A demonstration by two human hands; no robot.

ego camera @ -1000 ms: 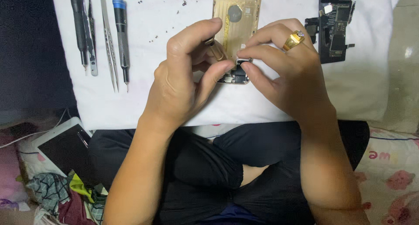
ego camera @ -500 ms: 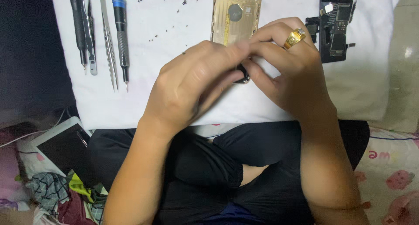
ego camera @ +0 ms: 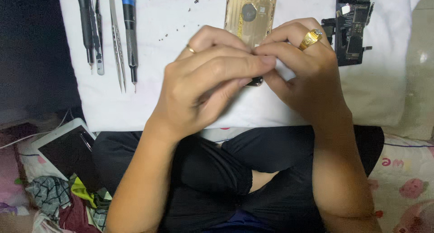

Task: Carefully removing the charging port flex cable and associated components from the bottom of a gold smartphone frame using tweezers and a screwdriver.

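A white cloth [ego camera: 181, 97] covers the tabletop in front of the seated person, and on it, from large to small, lie a gold phone rear housing [ego camera: 250, 14] at top centre, a dark logic board [ego camera: 351, 27] to the right, and at the left a black tool [ego camera: 86, 25], metal tweezers [ego camera: 116, 38] and a blue-capped precision screwdriver [ego camera: 130, 34], with tiny loose screws [ego camera: 172, 34] scattered between them. A tablet [ego camera: 63, 149] lies off the cloth at lower left. Above the cloth's near edge, the left hand [ego camera: 203, 93] and right hand [ego camera: 307, 79] meet, fingers [ego camera: 257, 63] of both pinched shut around a small dark phone part [ego camera: 255, 82], mostly hidden, only its lower edge showing. So small a piece, gripped by fingertips alone, could slip and drop into the lap or among the screws; squeezing or twisting too hard might bend it.
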